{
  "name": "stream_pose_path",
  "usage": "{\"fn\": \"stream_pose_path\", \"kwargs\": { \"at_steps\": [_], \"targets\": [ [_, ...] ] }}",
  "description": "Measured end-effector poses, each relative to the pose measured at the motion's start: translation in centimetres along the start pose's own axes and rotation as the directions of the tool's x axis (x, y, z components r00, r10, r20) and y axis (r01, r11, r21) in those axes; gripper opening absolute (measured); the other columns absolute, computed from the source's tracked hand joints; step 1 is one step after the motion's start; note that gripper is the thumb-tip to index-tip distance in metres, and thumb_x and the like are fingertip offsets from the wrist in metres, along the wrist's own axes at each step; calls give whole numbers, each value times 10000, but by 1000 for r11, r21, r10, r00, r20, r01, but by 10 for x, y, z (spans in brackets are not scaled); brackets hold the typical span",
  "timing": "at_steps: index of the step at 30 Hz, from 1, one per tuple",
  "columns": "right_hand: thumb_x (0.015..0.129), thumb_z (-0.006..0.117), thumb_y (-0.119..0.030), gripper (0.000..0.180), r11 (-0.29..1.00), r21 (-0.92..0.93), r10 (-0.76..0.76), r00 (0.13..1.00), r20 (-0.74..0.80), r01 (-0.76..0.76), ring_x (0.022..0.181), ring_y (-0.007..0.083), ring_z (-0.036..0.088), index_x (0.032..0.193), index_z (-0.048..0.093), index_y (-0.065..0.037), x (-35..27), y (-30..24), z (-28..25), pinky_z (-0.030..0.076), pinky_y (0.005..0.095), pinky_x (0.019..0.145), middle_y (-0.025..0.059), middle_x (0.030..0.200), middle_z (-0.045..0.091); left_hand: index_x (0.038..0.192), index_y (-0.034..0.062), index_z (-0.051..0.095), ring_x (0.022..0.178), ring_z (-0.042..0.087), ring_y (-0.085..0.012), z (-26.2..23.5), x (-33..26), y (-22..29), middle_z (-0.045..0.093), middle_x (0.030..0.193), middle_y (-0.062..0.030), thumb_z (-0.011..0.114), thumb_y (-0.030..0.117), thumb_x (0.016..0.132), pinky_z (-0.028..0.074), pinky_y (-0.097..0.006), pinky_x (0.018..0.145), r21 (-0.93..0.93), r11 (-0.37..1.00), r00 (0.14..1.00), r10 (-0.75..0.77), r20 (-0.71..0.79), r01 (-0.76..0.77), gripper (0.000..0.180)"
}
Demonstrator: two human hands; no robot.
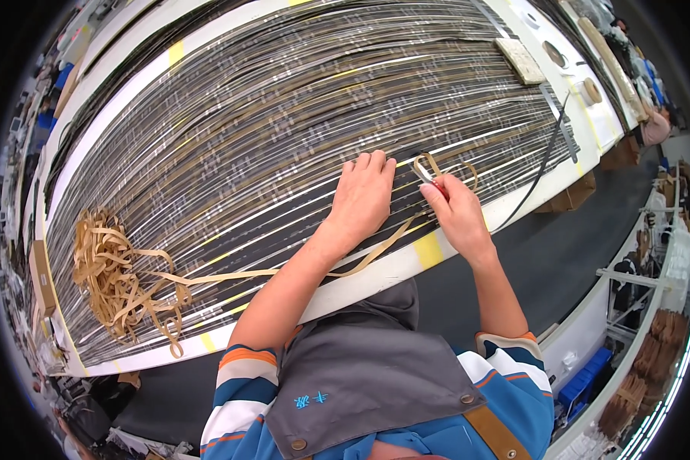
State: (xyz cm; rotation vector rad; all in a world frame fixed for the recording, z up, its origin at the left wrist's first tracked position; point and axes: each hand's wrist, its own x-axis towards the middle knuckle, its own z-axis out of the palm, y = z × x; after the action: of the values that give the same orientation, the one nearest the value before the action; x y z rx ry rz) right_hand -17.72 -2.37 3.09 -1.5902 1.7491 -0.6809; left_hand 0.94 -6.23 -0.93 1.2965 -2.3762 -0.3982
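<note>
1. The left hand (363,198) lies flat and spread on the dark strips (284,130) on the tabletop (376,274).
2. The right hand (454,208) pinches a small red tool (435,184) at the tan band (391,239).
3. Next, I think: pull gently.

A brown cardboard box (41,277) lies at the table's left end; blue bins (586,377) stand lower right.

i see my left hand (364,198) pressed flat on the rows of dark strips (284,115). my right hand (456,211) pinches a small red-handled tool (431,182) against a tan strip (376,249), with a tangled tan pile (119,276) at far left.
</note>
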Motion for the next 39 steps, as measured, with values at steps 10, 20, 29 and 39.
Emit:
{"fn": "stream_pose_path", "kwargs": {
  "at_steps": [10,20,29,39],
  "targets": [
    [979,597,-291,346,981,-195,12,997,-75,-27,792,423,645,1035,519,42,8,5,23,494,480,718,241,829,658,1239,-45,610,995,528,-288,3,-4,-2,547,1058,-130,570,-4,812,419,-389,843,-5,999,998,37,-43,-37,430],
    [963,619,-294,314,970,-241,-16,982,-187,-30,747,410,647,998,534,6,24,11,40,489,476,680,215,772,655,1237,-49,599,1010,525,-293,5,-4,-8,542,1066,-143,570,-7,807,417,-400,845,-38,998,999,41,-23,-42,432],
    [953,630,-262,268,966,-259,-36,976,-213,-21,751,403,658,987,545,-10,27,10,45,493,471,670,203,759,661,1231,-39,593,1038,518,-289,11,-7,-11,537,1095,-135,583,20,811,414,-405,877,-35,999,998,30,-49,-32,425],
    [919,707,-227,275,967,242,-32,977,-210,84,693,74,557,1025,610,8,22,30,35,453,260,618,39,768,646,1216,-35,595,1047,516,-288,12,-3,-10,540,1094,-137,577,12,808,418,-399,879,-32,999,999,37,-38,-38,412]
  ]
}}
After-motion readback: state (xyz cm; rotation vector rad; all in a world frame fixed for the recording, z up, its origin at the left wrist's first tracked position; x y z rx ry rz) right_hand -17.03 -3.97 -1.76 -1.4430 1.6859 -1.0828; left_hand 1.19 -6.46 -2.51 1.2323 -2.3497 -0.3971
